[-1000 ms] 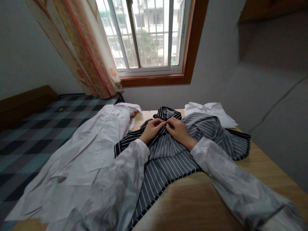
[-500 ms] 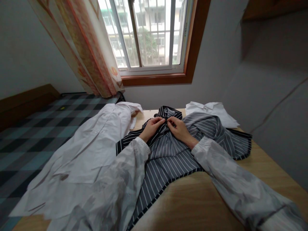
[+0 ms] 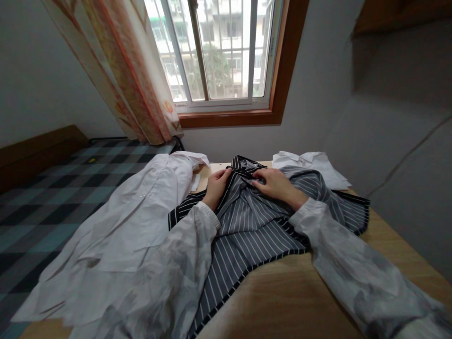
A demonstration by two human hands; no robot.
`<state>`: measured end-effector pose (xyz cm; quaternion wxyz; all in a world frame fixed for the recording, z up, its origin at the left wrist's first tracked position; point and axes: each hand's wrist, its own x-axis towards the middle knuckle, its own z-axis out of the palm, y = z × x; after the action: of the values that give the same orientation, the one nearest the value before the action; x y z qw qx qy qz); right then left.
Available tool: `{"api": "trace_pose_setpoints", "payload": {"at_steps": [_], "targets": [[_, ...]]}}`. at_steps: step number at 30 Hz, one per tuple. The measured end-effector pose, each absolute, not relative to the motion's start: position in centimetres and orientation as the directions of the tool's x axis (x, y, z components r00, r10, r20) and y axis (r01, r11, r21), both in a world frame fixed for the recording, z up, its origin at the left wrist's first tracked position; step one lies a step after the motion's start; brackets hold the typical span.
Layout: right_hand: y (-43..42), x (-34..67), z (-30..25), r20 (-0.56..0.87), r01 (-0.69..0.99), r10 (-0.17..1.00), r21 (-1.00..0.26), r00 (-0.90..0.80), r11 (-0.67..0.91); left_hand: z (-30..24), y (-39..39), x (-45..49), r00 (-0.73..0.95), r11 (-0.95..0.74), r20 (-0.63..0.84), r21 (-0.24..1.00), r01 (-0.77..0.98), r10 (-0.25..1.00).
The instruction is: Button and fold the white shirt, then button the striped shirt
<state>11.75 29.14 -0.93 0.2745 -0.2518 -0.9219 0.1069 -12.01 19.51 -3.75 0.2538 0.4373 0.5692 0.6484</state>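
Note:
A grey shirt with white stripes and black trim (image 3: 247, 230) lies crumpled on a wooden table (image 3: 289, 301). My left hand (image 3: 216, 186) pinches the shirt's dark edge just below the collar (image 3: 243, 164). My right hand (image 3: 277, 184) grips the opposite edge of the front, fingers curled on the cloth. The two hands sit a little apart, with the shirt's opening stretched between them.
A white garment (image 3: 134, 221) is spread over the table's left side and hangs off it. A folded white shirt (image 3: 312, 165) lies at the back right. Behind are a window (image 3: 215, 52) and a curtain (image 3: 123, 70); a checked bed (image 3: 52, 188) is at left.
My hands were together at the collar; now they have drawn apart, the right one sliding right, pulling the shirt front wider.

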Motion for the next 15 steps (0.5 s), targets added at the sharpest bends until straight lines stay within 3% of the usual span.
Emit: {"api": "trace_pose_setpoints", "payload": {"at_steps": [3, 6, 12, 15], "targets": [[30.6, 13.3, -0.3, 0.314, 0.489, 0.584, -0.333, -0.749, 0.806, -3.5, 19.4, -12.0, -0.53, -0.238, 0.279, 0.96, 0.146, 0.801], [31.3, 14.4, -0.2, 0.221, 0.532, 0.604, -0.31, -0.766, 0.788, -2.7, 19.0, -12.0, -0.455, -0.189, 0.272, 0.957, 0.22, 0.848], [30.6, 14.6, 1.1, 0.269, 0.589, 0.624, -0.205, -0.734, 0.782, 0.4, 17.5, -14.7, -0.076, -0.06, 0.144, 0.755, 0.653, 0.987], [30.2, 14.3, 2.1, 0.306, 0.564, 0.613, -0.24, -0.728, 0.79, 1.6, 16.7, -16.5, 0.054, -0.059, 0.029, 0.699, 0.712, 0.998]]}}
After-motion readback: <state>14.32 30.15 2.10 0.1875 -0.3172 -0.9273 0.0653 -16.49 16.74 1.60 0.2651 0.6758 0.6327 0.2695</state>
